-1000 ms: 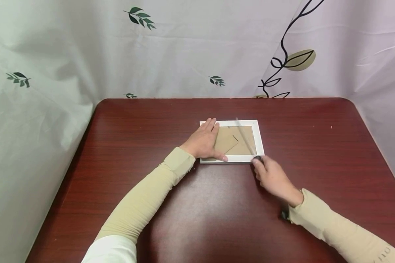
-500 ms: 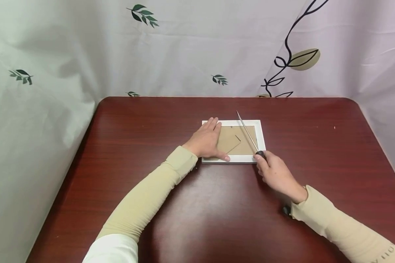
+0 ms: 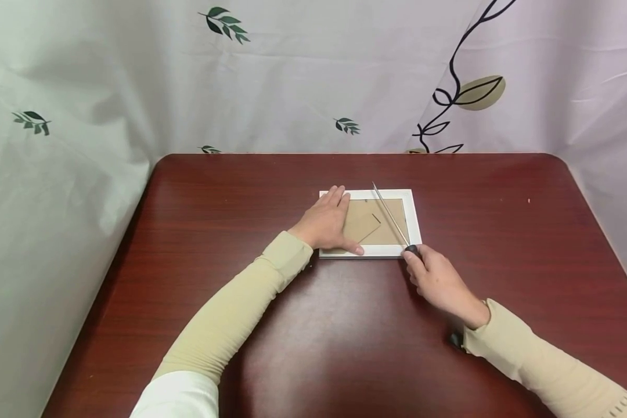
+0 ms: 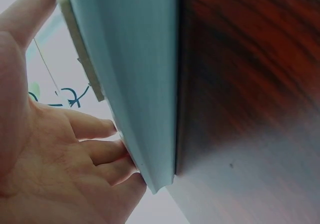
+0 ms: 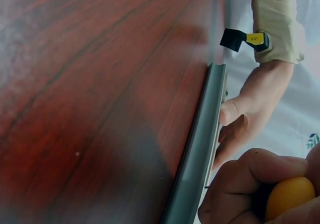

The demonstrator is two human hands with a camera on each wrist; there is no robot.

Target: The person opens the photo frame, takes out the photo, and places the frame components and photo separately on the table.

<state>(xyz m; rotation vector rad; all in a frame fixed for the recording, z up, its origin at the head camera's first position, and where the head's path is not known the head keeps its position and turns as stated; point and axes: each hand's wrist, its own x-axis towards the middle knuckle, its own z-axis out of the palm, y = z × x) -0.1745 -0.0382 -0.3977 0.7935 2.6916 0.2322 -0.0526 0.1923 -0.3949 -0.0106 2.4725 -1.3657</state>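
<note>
A white picture frame [image 3: 411, 216] lies face down on the table, its tan backing board [image 3: 363, 212] showing a small stand outline. My left hand [image 3: 324, 225] rests on the frame's left end, fingers straight toward the far edge, thumb on the near edge. In the left wrist view the fingertips [image 4: 131, 184] touch the frame's side. My right hand [image 3: 441, 281] grips a screwdriver [image 3: 392, 216] by its handle near the frame's near right corner. Its metal shaft slants across the backing, the tip past the far edge; contact is unclear. The handle's yellow end [image 5: 290, 196] shows in the right wrist view.
The dark red wooden table [image 3: 240, 191] has rounded far corners. A white curtain [image 3: 292, 75] with leaf prints hangs behind it and at both sides. A tiny pale speck [image 3: 529, 201] lies at the right. Beige sleeves [image 3: 230, 313] cover both forearms.
The screwdriver, blurred a second ago, rose slightly with my right hand, then dropped back a little toward me. My left hand and the picture frame have stayed in place.
</note>
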